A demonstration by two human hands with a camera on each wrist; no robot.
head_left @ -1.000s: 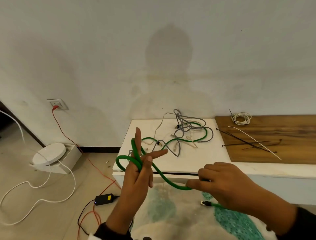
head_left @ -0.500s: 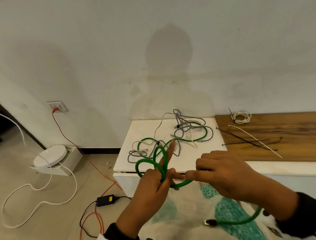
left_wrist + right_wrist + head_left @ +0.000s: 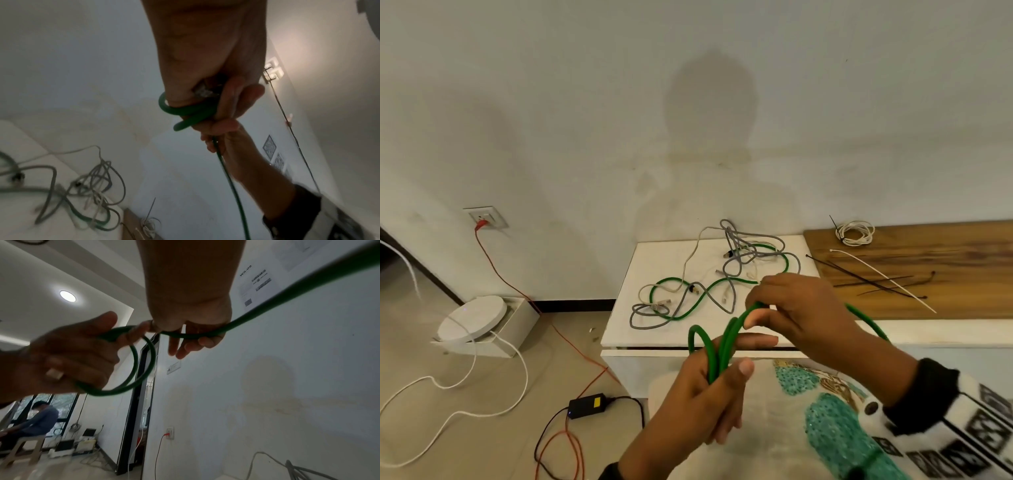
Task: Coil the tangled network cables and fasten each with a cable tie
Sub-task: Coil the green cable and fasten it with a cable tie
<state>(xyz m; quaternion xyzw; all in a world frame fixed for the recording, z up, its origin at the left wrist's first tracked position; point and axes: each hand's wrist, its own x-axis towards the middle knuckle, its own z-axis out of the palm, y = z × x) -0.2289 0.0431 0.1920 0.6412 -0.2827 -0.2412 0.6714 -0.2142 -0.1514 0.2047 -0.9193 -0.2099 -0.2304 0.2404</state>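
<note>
— So, how far along is it?

— Early. The left hand (image 3: 709,387) grips a few loops of the green cable (image 3: 726,339) between thumb and fingers, index finger stretched out; the right hand (image 3: 794,308), just above it, pinches the next loop with curled fingers. No tie on it yet.

— And the rest?

— Beyond the hands, a tangled pile (image 3: 722,274) lies on the table (image 3: 619,329): grey, cream and another green strand; I can't count them. Farther right, one white coil (image 3: 854,233) is already tied. Loose cable ties (image 3: 876,277): one white, about four black.
</note>
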